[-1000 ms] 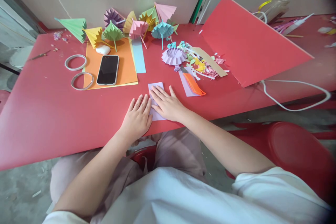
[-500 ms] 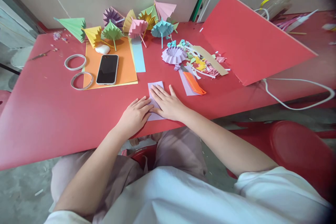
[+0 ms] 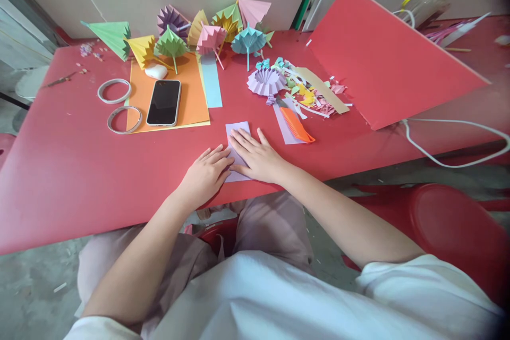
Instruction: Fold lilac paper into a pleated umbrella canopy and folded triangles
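Note:
A narrow piece of lilac paper point(image 3: 238, 126) lies flat near the front edge of the red table, partly covered by both hands. My right hand point(image 3: 257, 158) rests palm down across it with the fingers spread. From the left, my left hand point(image 3: 209, 170) lies with its fingertips on the paper's left edge, fingers stretched out. To the right lies an orange folded tool point(image 3: 297, 125), possibly a utility knife or comb, on another lilac strip point(image 3: 283, 126). A pleated lilac paper ring point(image 3: 266, 82) sits behind them, beside a heap of paper scraps point(image 3: 308, 96).
Several small paper umbrellas point(image 3: 172, 45) stand along the wall. A phone point(image 3: 163, 102) lies on orange paper point(image 3: 191, 98), with two rolls of tape point(image 3: 125, 119) to its left. A red board point(image 3: 394, 58) leans at the right, near a white cable point(image 3: 446, 162). A red stool point(image 3: 454, 228) stands below.
The view has shifted very slightly. Both hands stay pressed on the lilac paper in almost the same position.

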### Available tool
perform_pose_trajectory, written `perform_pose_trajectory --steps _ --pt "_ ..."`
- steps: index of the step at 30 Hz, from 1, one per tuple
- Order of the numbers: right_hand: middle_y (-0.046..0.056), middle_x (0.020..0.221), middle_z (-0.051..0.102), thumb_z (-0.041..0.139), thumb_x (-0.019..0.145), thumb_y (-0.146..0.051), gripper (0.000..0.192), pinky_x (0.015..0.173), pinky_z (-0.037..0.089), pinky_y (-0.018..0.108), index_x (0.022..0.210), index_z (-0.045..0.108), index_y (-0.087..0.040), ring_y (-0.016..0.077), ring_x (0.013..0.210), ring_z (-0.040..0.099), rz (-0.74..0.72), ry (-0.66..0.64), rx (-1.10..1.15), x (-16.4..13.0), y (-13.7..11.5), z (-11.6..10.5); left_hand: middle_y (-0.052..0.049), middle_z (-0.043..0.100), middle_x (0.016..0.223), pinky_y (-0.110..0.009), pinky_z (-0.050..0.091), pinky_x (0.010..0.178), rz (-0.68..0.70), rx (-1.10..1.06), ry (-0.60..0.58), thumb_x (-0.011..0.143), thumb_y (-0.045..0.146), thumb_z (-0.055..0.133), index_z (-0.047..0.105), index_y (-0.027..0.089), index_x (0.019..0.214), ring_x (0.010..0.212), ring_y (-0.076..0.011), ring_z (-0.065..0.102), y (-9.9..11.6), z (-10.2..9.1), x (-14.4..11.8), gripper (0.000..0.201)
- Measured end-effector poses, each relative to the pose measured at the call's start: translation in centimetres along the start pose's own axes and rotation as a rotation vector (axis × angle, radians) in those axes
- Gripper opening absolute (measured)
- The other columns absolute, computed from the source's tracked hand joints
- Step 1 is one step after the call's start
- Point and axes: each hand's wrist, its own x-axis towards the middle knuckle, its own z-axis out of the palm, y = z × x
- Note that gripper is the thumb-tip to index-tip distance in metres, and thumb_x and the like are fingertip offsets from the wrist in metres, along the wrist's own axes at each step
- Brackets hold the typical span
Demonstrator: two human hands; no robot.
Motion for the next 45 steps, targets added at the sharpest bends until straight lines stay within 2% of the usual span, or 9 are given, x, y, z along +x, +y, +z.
perform_pose_trajectory --steps 15,24,32,37,41,45 --pt "0.014 0.151 0.017 0.029 0.086 -0.061 0.077 0.106 0.006 0.064 0.144 0.017 -0.011 0.0285 0.139 0.013 -0.015 -0.02 -0.008 0.1 0.0 -0.1 -0.009 0.046 0.137 -0.043 0.027 0.11 -0.034 -0.067 -0.033 0.088 0.026 0.05 0.057 0.014 0.106 0.132 -0.0219 0.034 0.1 -0.3 0.1 0.023" --pt "0.015 0.15 0.018 0.03 0.086 -0.059 0.076 0.105 0.006 0.065 0.144 0.018 -0.01 0.0294 0.139 0.014 -0.032 -0.014 -0.022 0.1 0.0 -0.2 -0.009 0.047 0.136 -0.043 0.027 0.109 -0.009 -0.024 -0.045 0.09 0.028 0.048 0.053 0.015 0.12 0.132 -0.0222 0.033 -0.1 -0.2 0.2 0.034" --pt "0.015 0.15 0.018 0.033 0.087 -0.053 0.072 0.105 0.007 0.066 0.143 0.018 -0.011 0.03 0.138 0.015 -0.043 -0.003 -0.011 0.1 0.1 0.0 -0.012 0.058 0.124 -0.042 0.036 0.104 0.001 0.079 0.055 0.093 0.029 0.04 0.061 0.014 0.106 0.125 -0.0253 0.044 0.7 0.0 0.4 0.029" --pt "0.011 0.149 0.023 0.032 0.089 -0.033 0.057 0.108 0.008 0.061 0.142 0.025 -0.013 0.0237 0.138 0.02 -0.005 -0.034 0.09 0.2 0.2 -0.9 -0.011 0.059 0.121 -0.041 0.039 0.1 0.037 0.136 0.098 0.091 0.021 0.044 0.062 0.015 0.103 0.12 -0.0251 0.049 0.7 0.2 0.6 0.023" --pt "0.009 0.146 0.034 0.022 0.091 -0.023 0.05 0.109 0.013 0.057 0.139 0.034 -0.017 0.0205 0.135 0.028 0.107 0.042 0.132 0.7 -0.3 -0.6 -0.011 0.058 0.122 -0.042 0.04 0.099 0.023 0.155 0.11 0.089 0.021 0.048 0.061 0.016 0.103 0.119 -0.0254 0.05 0.8 0.4 0.5 0.02" --pt "0.014 0.147 0.029 0.021 0.092 -0.027 0.051 0.107 0.016 0.059 0.141 0.03 -0.012 0.0244 0.136 0.024 0.127 0.106 0.041 0.9 -1.0 0.2 -0.012 0.056 0.126 -0.042 0.038 0.101 0.004 0.161 0.115 0.089 0.023 0.048 0.061 0.016 0.104 0.12 -0.0253 0.049 0.7 0.6 0.4 0.021"
